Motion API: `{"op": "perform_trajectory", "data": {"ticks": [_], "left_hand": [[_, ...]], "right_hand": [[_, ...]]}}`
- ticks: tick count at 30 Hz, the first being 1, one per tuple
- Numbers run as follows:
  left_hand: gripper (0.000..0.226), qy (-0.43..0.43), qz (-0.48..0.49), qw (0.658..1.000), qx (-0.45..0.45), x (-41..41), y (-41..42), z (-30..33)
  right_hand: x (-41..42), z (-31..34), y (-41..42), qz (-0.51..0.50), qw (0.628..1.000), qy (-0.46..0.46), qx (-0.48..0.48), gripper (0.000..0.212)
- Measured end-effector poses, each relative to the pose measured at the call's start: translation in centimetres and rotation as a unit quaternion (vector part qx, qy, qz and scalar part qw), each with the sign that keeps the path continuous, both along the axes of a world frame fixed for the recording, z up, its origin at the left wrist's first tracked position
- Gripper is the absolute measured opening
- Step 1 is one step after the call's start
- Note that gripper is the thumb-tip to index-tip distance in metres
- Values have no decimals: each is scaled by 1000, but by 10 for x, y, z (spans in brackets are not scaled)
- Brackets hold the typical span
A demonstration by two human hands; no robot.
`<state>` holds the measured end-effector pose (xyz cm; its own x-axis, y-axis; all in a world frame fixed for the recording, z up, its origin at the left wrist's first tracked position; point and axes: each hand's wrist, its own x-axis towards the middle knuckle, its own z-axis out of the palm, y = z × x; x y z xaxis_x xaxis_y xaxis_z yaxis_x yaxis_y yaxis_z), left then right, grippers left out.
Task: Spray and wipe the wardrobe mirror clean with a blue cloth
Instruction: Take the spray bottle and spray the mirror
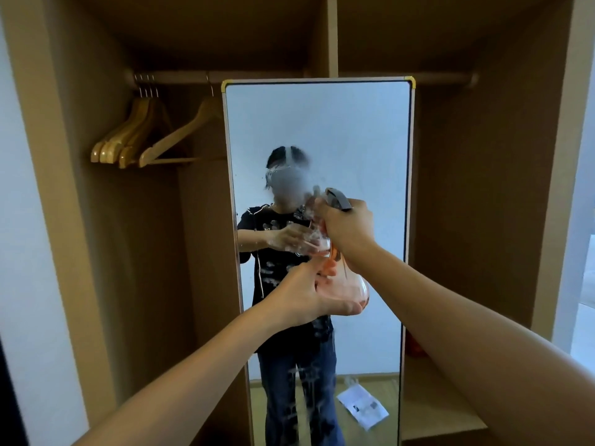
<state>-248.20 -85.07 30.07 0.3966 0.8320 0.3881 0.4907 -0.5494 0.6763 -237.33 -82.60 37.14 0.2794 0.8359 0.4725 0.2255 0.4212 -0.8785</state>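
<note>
A tall framed mirror [354, 130] stands inside the open wardrobe, straight ahead. Smears and running drips mark its middle and lower glass. I hold a clear spray bottle [352, 284] with orange liquid in front of the mirror. My right hand [347, 226] grips its neck and grey trigger head, with the nozzle pointing at the glass. My left hand [309, 294] cups the bottle's round base from below and the left. No blue cloth is in view.
Several wooden hangers [138, 136] hang on the rail at the upper left. A wardrobe shelf [441, 410] lies low on the right, with an orange object [413, 346] on it beside the mirror. The mirror reflects a white paper on the floor.
</note>
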Motion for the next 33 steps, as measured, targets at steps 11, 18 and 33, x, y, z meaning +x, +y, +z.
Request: {"op": "perform_trajectory", "data": {"ticks": [11,18,33], "left_hand": [[78,19,7,1000,-4,25,9,-1],[73,22,1,1000,-4,44,19,-1],[87,37,-30,999,20,88,27,3]], "right_hand": [[33,-5,0,18,1000,12,-1,25],[50,-4,5,11,1000,15,11,31],[104,-3,10,3,999,48,13,34]]}}
